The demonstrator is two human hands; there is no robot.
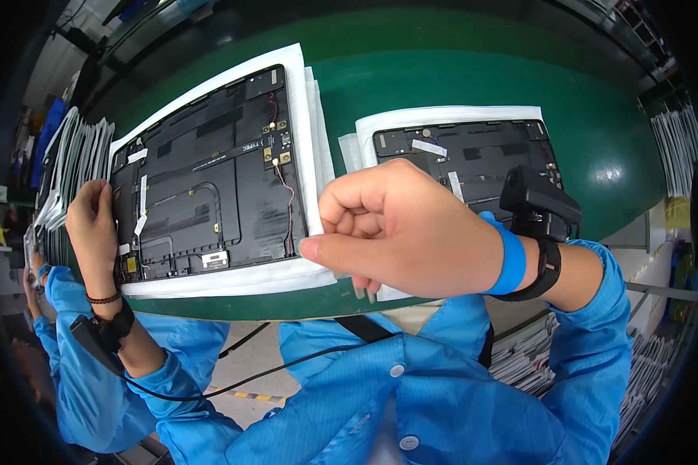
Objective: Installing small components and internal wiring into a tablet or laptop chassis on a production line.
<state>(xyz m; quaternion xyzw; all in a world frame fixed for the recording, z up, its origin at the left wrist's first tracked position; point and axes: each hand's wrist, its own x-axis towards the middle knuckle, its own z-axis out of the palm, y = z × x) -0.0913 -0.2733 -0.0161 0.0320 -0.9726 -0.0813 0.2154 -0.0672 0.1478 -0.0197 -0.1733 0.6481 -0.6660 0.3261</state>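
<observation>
A black tablet back cover (209,186) lies inside up on a white foam sheet (295,93), with strips of tape, thin wires and a small circuit board on it. At its left edge, my left hand (91,229) is closed, fingers bent against the rim. My right hand (395,229) hovers by the lower right corner, thumb and index finger pinched together. The thumb tip meets the cover's edge, but what lies between the fingers is hidden. Partly behind my right hand, a second similar back cover (481,143) rests on its own white sheet (450,115).
Both covers sit on a green table (597,132). Stacked white foam sheets (81,163) stand at the left, more (675,147) at the far right. A black cable (248,381) runs from my left wrist device. Another person's blue sleeve (46,337) shows at the left.
</observation>
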